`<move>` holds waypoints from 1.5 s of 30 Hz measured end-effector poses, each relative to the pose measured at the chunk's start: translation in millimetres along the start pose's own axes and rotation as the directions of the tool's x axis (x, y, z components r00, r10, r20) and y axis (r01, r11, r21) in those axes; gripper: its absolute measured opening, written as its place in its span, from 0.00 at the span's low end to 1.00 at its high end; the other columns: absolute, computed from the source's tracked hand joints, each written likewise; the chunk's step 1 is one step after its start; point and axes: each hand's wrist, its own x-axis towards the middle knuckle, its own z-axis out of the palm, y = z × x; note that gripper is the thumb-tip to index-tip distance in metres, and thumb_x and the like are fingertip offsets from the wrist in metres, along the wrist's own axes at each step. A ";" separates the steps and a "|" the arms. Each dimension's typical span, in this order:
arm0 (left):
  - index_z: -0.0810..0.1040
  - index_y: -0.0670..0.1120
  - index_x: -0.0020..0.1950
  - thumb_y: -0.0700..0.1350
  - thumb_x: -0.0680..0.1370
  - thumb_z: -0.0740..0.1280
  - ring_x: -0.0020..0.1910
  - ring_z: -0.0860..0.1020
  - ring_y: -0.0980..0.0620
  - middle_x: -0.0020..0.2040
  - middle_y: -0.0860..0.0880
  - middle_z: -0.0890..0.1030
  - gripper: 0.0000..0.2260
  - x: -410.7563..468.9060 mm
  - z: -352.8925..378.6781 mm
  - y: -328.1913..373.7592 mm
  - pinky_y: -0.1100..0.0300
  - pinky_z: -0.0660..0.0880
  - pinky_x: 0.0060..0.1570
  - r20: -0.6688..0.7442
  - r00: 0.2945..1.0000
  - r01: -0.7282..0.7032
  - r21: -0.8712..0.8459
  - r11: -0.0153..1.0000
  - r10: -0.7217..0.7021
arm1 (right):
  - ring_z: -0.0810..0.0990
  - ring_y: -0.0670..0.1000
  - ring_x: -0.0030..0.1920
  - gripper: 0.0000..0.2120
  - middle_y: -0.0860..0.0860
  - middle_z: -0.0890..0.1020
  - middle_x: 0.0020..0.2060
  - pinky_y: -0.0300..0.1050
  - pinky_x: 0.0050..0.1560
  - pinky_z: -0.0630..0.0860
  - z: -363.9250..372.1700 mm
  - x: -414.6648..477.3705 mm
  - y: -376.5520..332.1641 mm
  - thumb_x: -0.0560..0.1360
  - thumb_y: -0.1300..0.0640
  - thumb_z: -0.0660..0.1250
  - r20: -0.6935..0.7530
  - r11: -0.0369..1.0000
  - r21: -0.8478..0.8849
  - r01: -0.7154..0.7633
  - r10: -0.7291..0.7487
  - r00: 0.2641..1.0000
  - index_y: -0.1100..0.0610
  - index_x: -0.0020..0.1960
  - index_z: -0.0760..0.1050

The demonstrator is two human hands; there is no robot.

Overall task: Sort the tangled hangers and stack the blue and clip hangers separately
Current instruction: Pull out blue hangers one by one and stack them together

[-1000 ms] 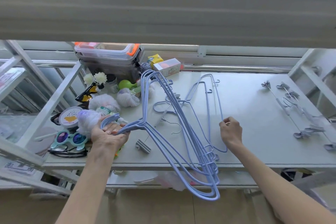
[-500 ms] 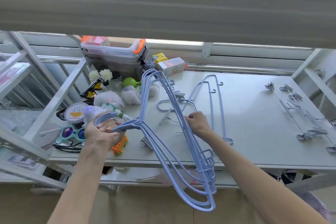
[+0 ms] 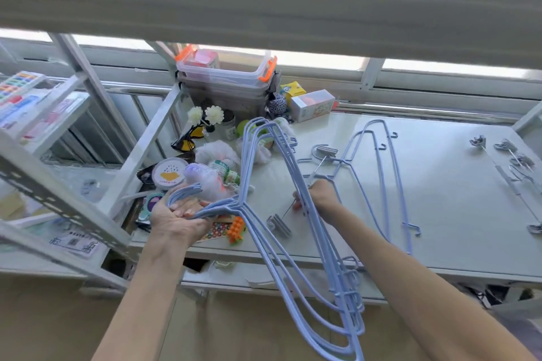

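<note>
Several blue hangers (image 3: 296,237) hang bunched from the left hand (image 3: 176,214) — palm up, fingers curled round their hooks — with their frames slanting down past the edge of the table (image 3: 440,214). The right hand (image 3: 319,198) is closed on the thin metal rod of a clip hanger (image 3: 305,184) lying on the table. Two more blue hangers (image 3: 381,173) lie flat just beside it, and other clip hangers (image 3: 510,173) sit well apart at the far right.
</note>
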 end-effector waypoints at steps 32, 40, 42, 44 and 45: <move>0.58 0.49 0.17 0.41 0.67 0.64 0.14 0.56 0.56 0.14 0.54 0.58 0.22 0.9 12.6 6.1 0.71 0.64 0.39 0.076 0.989 0.113 0.127 0.985 -0.124 | 0.75 0.51 0.28 0.11 0.59 0.78 0.27 0.41 0.30 0.71 -25.2 -35.2 23.3 0.66 0.63 0.73 -0.229 0.938 0.190 0.291 -0.246 0.942 0.71 0.33 0.77; 0.57 0.50 0.18 0.47 0.79 0.57 0.14 0.55 0.56 0.14 0.54 0.57 0.27 8.0 21.8 -31.7 0.68 0.69 0.37 0.074 0.983 0.162 0.074 0.984 -0.167 | 0.71 0.44 0.21 0.11 0.47 0.75 0.19 0.35 0.23 0.68 -71.6 -39.8 52.6 0.71 0.61 0.71 -0.341 0.967 0.045 0.249 -0.220 0.914 0.61 0.31 0.76; 0.57 0.49 0.18 0.43 0.75 0.60 0.14 0.55 0.55 0.14 0.53 0.57 0.26 7.2 23.2 -41.8 0.67 0.67 0.30 0.071 0.980 0.178 0.104 0.978 -0.186 | 0.73 0.45 0.22 0.11 0.50 0.79 0.22 0.37 0.28 0.70 -86.8 -40.6 62.1 0.72 0.61 0.71 -0.366 0.975 -0.025 0.219 -0.213 0.906 0.62 0.32 0.78; 0.57 0.49 0.17 0.44 0.75 0.59 0.14 0.55 0.55 0.14 0.53 0.57 0.25 6.7 27.2 -57.0 0.65 0.67 0.30 0.061 0.977 0.194 0.118 0.974 -0.202 | 0.76 0.45 0.26 0.10 0.53 0.80 0.26 0.37 0.31 0.71 -108.1 -42.4 74.2 0.74 0.61 0.70 -0.397 0.979 -0.086 0.184 -0.204 0.895 0.63 0.35 0.78; 0.57 0.49 0.18 0.46 0.77 0.58 0.14 0.55 0.55 0.14 0.53 0.57 0.26 6.7 29.1 -65.7 0.65 0.67 0.31 0.054 0.977 0.197 0.120 0.973 -0.204 | 0.77 0.46 0.27 0.10 0.54 0.80 0.27 0.36 0.31 0.71 -119.2 -42.1 80.7 0.74 0.62 0.69 -0.410 0.979 -0.114 0.172 -0.204 0.889 0.63 0.35 0.77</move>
